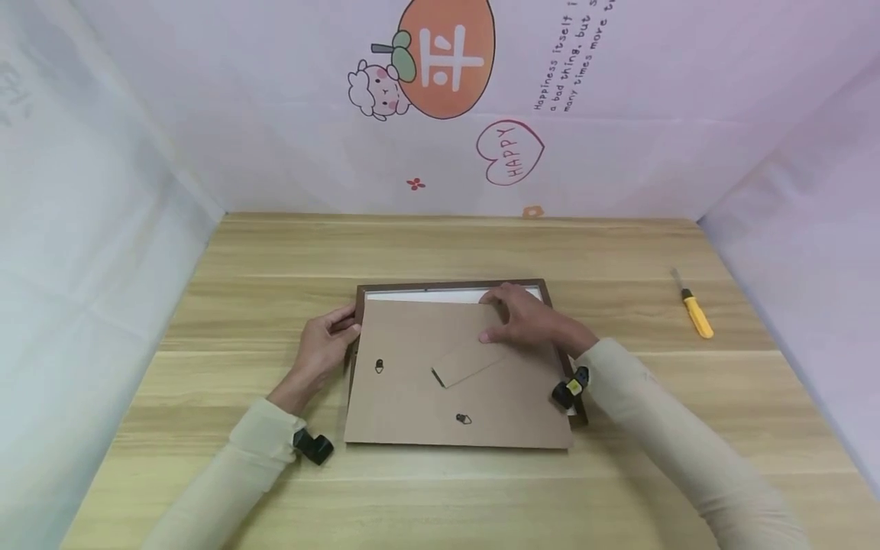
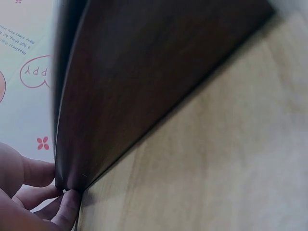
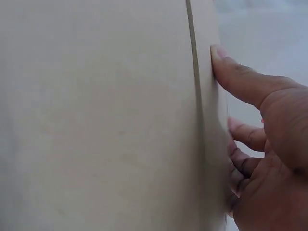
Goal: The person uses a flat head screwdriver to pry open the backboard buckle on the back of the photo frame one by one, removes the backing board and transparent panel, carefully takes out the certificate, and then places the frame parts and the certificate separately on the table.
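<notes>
A dark brown picture frame [image 1: 579, 413] lies back side up on the table. Its brown backing board [image 1: 406, 328] sits askew over it, the near edge extending past the frame. Along the far side a white strip [image 1: 426, 296] shows inside the frame. My left hand [image 1: 325, 340] holds the frame's left side near the far corner; the left wrist view has thumb and fingers at the frame's dark side [image 2: 125, 82]. With the right hand [image 1: 525, 315] I pinch the board's far edge, thumb on its face and fingers behind it in the right wrist view.
On the right of the table lies a screwdriver [image 1: 697, 315] with a yellow handle. Two small hanging hooks [image 1: 464, 418] and a cut flap [image 1: 470, 367] are on the board. White printed cloth [image 1: 296, 137] stands around the wooden table [image 1: 275, 252].
</notes>
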### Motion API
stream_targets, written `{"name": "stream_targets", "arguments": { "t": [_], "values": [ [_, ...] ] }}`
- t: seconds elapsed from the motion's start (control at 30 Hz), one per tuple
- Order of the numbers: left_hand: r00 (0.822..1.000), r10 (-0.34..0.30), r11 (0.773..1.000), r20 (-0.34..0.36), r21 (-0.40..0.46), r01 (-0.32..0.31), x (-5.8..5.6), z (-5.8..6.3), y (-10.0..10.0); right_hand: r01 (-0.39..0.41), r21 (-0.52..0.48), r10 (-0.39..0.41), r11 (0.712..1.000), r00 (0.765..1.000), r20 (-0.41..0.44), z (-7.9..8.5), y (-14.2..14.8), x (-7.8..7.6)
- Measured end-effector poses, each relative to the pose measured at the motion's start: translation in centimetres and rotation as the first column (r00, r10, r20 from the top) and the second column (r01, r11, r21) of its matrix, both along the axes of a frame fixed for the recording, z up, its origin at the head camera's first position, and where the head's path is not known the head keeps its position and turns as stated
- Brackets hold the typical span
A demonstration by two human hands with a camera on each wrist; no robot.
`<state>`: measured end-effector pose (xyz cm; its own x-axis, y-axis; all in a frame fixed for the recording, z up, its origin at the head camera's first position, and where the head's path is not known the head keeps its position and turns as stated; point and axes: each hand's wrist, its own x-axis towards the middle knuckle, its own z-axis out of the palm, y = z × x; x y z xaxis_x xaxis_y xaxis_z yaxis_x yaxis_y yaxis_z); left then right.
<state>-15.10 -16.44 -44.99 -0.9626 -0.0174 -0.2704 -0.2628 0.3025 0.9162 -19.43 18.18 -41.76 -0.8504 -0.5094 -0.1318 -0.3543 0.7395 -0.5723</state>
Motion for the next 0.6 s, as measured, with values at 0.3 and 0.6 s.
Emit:
{"name": "stream_targets", "arguments": {
  "t": [0.3,0.6],
  "values": [
    [1.0,0.028,1.0,-0.007,-0.004,-0.028,-0.2,-0.1,0.1,0.052,-0.099,-0.041,0.994,0.994,0.104,-0.1,0.6,-0.4],
    [1.0,0.022,1.0,0.002,-0.008,-0.022,0.0,-0.2,0.2,0.153,-0.175,-0.1,0.973,0.956,0.276,-0.4,1.9,-0.6]
  ]
}}
